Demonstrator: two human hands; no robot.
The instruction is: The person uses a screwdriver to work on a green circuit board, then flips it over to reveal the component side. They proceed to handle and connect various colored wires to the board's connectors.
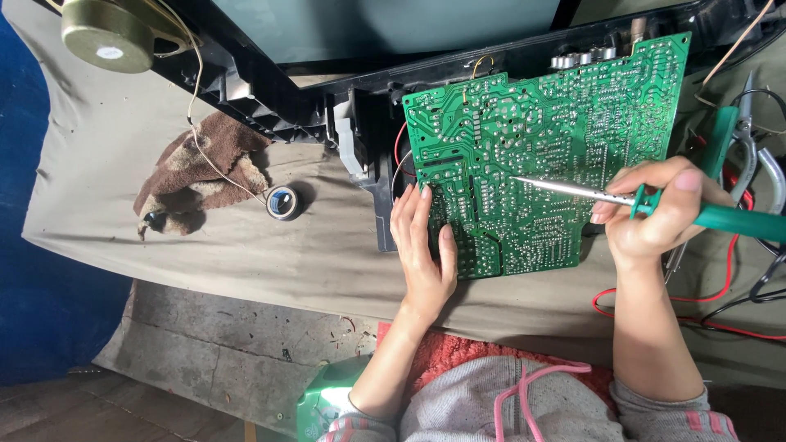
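Lap: grey hooded top with pink drawstrings, a red mat beneath; nearest to the camera.
Left hand: ours, laid flat and spread on the lower left corner of the board, fingers apart, closed on nothing, just pressing it down.
Right hand: ours, fingers wrapped in a pen grip around the green handle of the soldering iron.
Iron tip: its metal shaft slants left, the point resting on or just above the solder side near the board's middle; we cannot tell which.
Circuit board: green, solder side up, tilted, lying partly on the grey cloth and partly on the black casing.
Right edge: pliers and red and black leads in a tangle near our right wrist.
Left of board: small solder spool, brown rag, thin wire running up to a round speaker at the far corner.
Risk, our judgement: the joints sit close together, so a wandering tip could bridge two pads.
Risk two: the left fingers lie near the hot shaft; a board shift under light pressure could bring them together.
Risk three: the leads could snag the handle.
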